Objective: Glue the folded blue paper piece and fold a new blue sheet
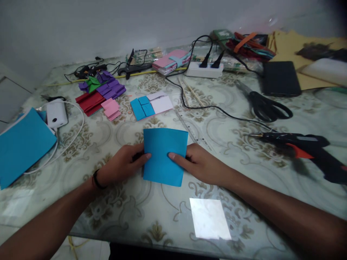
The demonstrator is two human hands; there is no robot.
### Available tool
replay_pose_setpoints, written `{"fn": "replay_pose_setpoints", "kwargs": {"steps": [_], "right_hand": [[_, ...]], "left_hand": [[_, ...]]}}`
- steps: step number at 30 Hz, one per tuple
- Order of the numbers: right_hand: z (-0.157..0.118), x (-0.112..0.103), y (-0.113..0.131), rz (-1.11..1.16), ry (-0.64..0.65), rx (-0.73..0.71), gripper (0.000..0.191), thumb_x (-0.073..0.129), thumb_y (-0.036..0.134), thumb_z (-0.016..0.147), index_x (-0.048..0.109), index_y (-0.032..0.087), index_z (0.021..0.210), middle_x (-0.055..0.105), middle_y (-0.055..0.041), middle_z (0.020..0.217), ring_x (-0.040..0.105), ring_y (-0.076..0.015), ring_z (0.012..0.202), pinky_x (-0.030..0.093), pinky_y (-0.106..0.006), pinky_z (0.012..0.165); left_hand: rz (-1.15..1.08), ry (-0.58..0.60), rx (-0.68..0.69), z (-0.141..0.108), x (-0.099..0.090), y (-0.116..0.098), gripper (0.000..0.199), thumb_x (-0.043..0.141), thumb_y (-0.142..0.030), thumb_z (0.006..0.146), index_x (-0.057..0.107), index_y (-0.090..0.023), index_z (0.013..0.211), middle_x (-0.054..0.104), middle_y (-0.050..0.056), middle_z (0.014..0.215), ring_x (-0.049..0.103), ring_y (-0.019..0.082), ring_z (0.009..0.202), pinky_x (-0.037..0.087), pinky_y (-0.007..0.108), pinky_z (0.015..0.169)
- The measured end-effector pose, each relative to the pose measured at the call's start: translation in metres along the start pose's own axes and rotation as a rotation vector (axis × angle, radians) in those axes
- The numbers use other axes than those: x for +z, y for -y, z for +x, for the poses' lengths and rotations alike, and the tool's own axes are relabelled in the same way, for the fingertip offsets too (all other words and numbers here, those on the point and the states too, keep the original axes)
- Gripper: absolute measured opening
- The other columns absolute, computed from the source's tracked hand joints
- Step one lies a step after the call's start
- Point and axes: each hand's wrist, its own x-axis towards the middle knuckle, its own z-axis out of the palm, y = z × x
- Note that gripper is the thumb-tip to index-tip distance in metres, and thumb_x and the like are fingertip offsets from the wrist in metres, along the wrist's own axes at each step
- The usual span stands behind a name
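Carefully, our left hand (126, 162) and right hand (202, 162) pinch the blue paper (165, 144) by its side edges; pulling our thumbs unevenly could crease it crooked

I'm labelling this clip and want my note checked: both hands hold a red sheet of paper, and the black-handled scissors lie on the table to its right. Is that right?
Not quite: the sheet between the left hand and right hand is blue, as the head view shows. The rest of your note stands.
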Motion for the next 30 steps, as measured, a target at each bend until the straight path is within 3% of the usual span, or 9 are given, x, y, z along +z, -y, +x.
{"fn": "replay_pose_setpoints", "kwargs": {"steps": [30], "right_hand": [[-0.0002, 0.0001, -0.0004, -0.02, -0.005, 0.001, 0.058, 0.042, 0.06, 0.104, 0.053, 0.017, 0.065, 0.054, 0.0006, 0.061, 0.047, -0.0106, 0.054, 0.037, -0.024, 0.052]], "left_hand": [[-0.002, 0.0, 0.015, 0.0017, -0.0001, -0.0003, 0.039, 0.047, -0.048, 0.104, 0.055, -0.017, 0.082, 0.051, -0.003, 0.068, 0.044, 0.012, 0.061, 0.035, 0.027, 0.056]]}}
